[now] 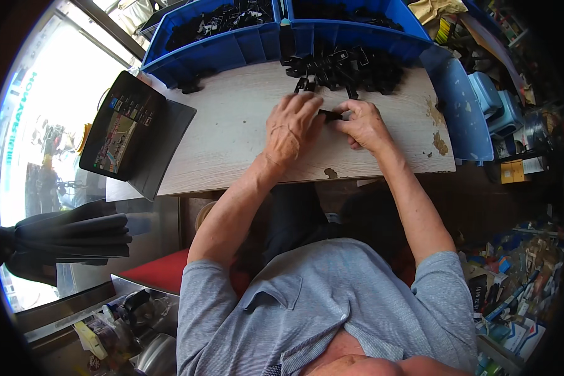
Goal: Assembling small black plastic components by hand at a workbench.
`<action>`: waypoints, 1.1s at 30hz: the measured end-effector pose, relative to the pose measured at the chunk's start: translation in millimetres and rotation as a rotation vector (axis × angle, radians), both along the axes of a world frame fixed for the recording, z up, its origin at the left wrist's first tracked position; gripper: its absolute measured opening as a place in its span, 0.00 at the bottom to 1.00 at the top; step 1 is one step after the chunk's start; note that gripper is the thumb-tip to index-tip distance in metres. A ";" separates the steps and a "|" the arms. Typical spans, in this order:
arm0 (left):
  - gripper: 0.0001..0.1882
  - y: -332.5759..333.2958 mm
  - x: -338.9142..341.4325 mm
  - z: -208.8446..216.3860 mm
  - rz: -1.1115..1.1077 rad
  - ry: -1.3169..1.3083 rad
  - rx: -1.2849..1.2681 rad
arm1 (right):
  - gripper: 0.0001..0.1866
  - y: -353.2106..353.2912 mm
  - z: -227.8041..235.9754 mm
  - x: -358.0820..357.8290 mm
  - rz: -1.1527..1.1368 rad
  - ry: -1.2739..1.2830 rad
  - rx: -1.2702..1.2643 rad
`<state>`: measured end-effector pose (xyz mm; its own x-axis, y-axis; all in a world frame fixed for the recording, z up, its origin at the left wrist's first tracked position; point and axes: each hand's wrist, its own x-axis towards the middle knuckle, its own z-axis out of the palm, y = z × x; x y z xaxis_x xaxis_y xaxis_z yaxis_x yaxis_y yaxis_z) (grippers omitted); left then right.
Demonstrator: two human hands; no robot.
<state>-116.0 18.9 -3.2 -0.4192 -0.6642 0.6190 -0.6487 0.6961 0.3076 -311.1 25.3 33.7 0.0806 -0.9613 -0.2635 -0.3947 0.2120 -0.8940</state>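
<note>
My right hand (365, 127) pinches a small black plastic part (331, 115) between thumb and fingers, just above the table. Close beside its other end is my left hand (287, 128), fingers stretched forward and slightly blurred; its thumb is hidden. Whether the left hand touches the part, I cannot tell. Just beyond the left fingertips lies a black piece with a pale metallic bit (304, 84). A heap of similar black plastic parts (341, 67) spreads over the far side of the table, in front of the bins.
Two blue bins (222, 53) (360, 34) filled with black parts stand along the far edge of the whitish table (232, 138). A tablet on a dark stand (122, 128) occupies the left side. Another blue bin (464, 113) borders the right edge. Clutter (514, 276) fills the lower right.
</note>
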 end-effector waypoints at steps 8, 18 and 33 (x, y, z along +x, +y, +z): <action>0.12 -32.6 7.2 -5.6 0.407 -0.088 0.111 | 0.18 5.4 1.5 3.1 -0.020 -0.062 -0.084; 0.18 -42.6 57.9 10.5 0.335 0.145 -0.005 | 0.19 8.4 -4.8 -4.4 -0.070 -0.079 -0.114; 0.12 -108.6 170.6 6.7 0.633 -0.466 0.023 | 0.21 8.3 -5.7 -0.9 -0.083 -0.088 -0.143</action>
<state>54.6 -89.7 3.5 -0.1696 -0.8738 0.4557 -0.9855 0.1474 -0.0840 -312.1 33.6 28.0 0.0166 -0.9928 -0.1189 -0.3000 0.1085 -0.9477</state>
